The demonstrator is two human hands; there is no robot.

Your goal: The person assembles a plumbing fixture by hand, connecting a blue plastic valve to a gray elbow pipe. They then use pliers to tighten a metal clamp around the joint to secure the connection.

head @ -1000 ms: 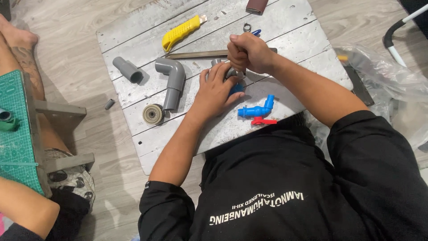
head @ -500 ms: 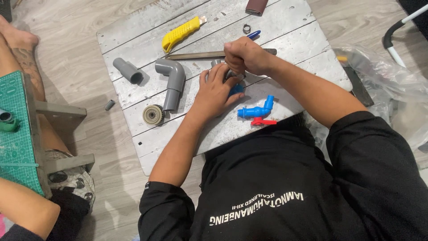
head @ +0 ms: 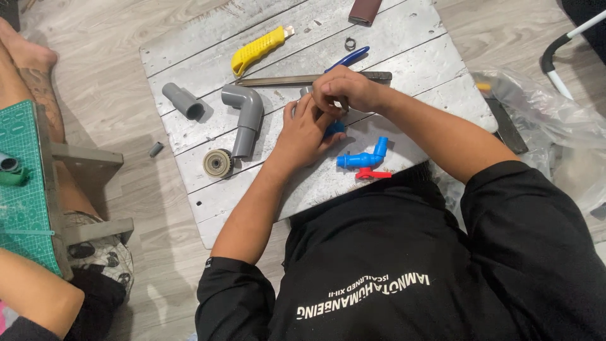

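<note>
The left hand (head: 306, 129) cups a small blue fitting (head: 335, 128) on the desk (head: 416, 38); the right hand (head: 344, 88) pinches its top. It looks light, stiff, slippery plastic, best gripped around its body.

The small blue part (head: 335, 128) sits almost wholly under the left hand (head: 306, 129) and right hand (head: 344, 89); its shape cannot be told, nor how the fingers close on it. A long metal file (head: 284, 80) is covered at its three o'clock end by the right hand. At twelve o'clock a brown block (head: 365, 9) is cut by the top edge. At nine o'clock another person's leg (head: 28, 76) and a green cutting mat (head: 25, 183) run off the frame
</note>
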